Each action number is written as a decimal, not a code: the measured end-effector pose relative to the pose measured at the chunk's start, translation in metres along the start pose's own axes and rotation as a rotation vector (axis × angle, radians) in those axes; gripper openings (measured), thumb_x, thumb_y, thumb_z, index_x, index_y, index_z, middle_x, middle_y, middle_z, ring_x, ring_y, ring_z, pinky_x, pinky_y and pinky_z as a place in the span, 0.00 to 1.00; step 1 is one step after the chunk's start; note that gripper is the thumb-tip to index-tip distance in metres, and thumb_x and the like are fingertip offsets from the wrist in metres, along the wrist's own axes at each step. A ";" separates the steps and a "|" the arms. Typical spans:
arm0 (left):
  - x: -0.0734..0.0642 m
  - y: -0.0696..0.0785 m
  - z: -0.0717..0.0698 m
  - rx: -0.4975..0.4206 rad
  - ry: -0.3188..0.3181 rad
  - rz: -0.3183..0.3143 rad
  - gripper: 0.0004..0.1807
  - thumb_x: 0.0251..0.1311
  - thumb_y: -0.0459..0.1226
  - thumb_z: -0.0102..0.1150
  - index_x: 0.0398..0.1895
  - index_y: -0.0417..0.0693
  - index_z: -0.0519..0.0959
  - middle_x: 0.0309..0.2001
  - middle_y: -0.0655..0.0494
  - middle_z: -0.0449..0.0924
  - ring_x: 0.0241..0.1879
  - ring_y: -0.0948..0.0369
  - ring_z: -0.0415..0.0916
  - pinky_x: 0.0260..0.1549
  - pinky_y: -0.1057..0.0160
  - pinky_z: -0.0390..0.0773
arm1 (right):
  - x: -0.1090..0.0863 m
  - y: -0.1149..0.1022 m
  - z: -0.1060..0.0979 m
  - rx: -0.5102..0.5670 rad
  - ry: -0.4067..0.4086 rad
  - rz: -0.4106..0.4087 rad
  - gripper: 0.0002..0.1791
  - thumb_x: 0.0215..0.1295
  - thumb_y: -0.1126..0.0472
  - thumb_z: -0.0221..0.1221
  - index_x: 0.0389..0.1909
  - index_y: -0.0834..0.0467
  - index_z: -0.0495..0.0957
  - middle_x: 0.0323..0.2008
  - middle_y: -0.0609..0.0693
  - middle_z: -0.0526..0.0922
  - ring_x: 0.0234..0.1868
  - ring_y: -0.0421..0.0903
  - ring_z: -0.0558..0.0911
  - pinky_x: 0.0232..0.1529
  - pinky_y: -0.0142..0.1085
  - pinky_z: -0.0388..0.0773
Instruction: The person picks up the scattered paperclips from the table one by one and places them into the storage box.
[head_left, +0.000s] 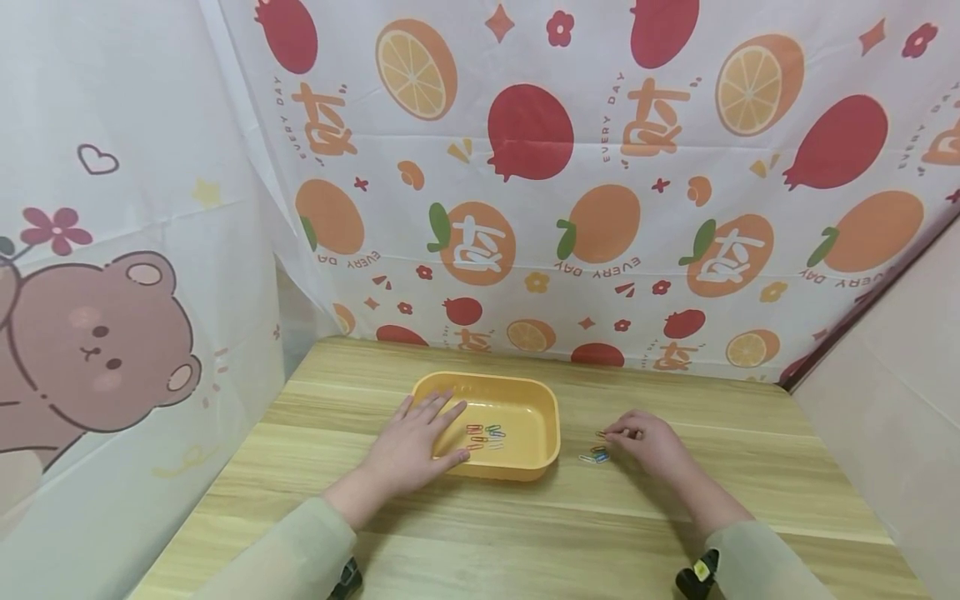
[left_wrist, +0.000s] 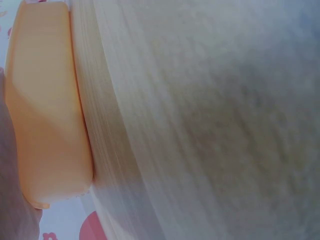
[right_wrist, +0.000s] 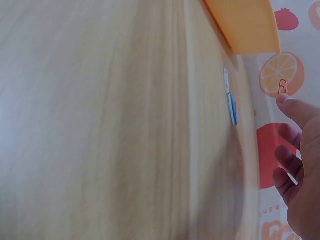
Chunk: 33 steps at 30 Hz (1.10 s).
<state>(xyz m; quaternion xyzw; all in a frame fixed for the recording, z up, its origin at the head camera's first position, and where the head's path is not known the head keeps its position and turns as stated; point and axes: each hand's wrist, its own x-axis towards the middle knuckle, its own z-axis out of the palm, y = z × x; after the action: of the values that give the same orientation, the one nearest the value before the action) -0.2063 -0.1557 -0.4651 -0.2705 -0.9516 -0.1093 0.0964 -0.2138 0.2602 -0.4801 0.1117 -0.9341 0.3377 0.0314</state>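
Note:
A yellow plastic tray (head_left: 536, 417) stands on the wooden table, with several coloured paper clips (head_left: 476, 429) lying on its floor. My left hand (head_left: 408, 446) rests across the tray's left side, fingers spread straight over the rim and the thumb by the near edge. To the right of the tray, my right hand (head_left: 648, 442) pinches a red paper clip (right_wrist: 282, 86) between thumb and forefinger, its other fingers loosely bent. Just below that hand, a few more paper clips (right_wrist: 231, 102), among them a blue and a whitish one, lie on the table.
The light wooden table (head_left: 465, 542) runs back to a white curtain (head_left: 540, 217) printed with fruit. Another hanging cloth (head_left: 225, 208) with a bear print borders the left side, and a pale panel (head_left: 885, 400) borders the right.

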 end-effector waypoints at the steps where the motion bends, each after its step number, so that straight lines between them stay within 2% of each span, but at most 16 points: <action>1: 0.000 0.000 0.000 0.000 -0.003 -0.002 0.43 0.62 0.66 0.53 0.76 0.58 0.62 0.76 0.51 0.56 0.75 0.48 0.53 0.73 0.41 0.43 | 0.002 -0.001 0.000 -0.001 0.002 -0.004 0.03 0.64 0.55 0.67 0.37 0.45 0.88 0.37 0.40 0.80 0.35 0.41 0.75 0.34 0.33 0.76; 11: 0.000 0.000 0.002 0.003 0.014 0.002 0.42 0.61 0.65 0.55 0.75 0.58 0.64 0.76 0.51 0.57 0.74 0.48 0.54 0.72 0.39 0.48 | 0.019 -0.020 0.003 0.003 -0.001 -0.004 0.04 0.64 0.52 0.66 0.36 0.45 0.88 0.35 0.39 0.81 0.34 0.41 0.75 0.32 0.33 0.74; 19: 0.000 0.001 0.000 -0.014 0.000 -0.003 0.42 0.62 0.65 0.55 0.76 0.58 0.62 0.76 0.51 0.56 0.75 0.48 0.52 0.73 0.40 0.44 | 0.032 -0.039 0.011 0.047 -0.018 -0.038 0.05 0.65 0.50 0.66 0.37 0.44 0.88 0.34 0.38 0.82 0.33 0.41 0.76 0.30 0.33 0.75; 26: 0.001 0.000 0.001 -0.011 0.011 0.006 0.42 0.62 0.64 0.55 0.75 0.56 0.64 0.76 0.50 0.57 0.75 0.47 0.53 0.72 0.39 0.45 | 0.042 -0.063 0.018 0.086 0.004 -0.041 0.07 0.64 0.49 0.66 0.37 0.45 0.89 0.33 0.40 0.81 0.33 0.41 0.76 0.29 0.33 0.75; 33: 0.000 0.001 0.000 -0.008 -0.003 -0.002 0.42 0.62 0.65 0.53 0.76 0.58 0.62 0.77 0.52 0.55 0.75 0.48 0.52 0.72 0.40 0.45 | 0.055 -0.089 0.028 0.097 -0.003 -0.084 0.07 0.64 0.51 0.66 0.37 0.48 0.89 0.32 0.41 0.80 0.33 0.40 0.76 0.30 0.33 0.75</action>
<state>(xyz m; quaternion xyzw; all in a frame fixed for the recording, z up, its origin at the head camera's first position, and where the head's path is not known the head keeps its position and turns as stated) -0.2060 -0.1549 -0.4652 -0.2703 -0.9515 -0.1128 0.0938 -0.2461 0.1656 -0.4391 0.1527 -0.9110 0.3811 0.0389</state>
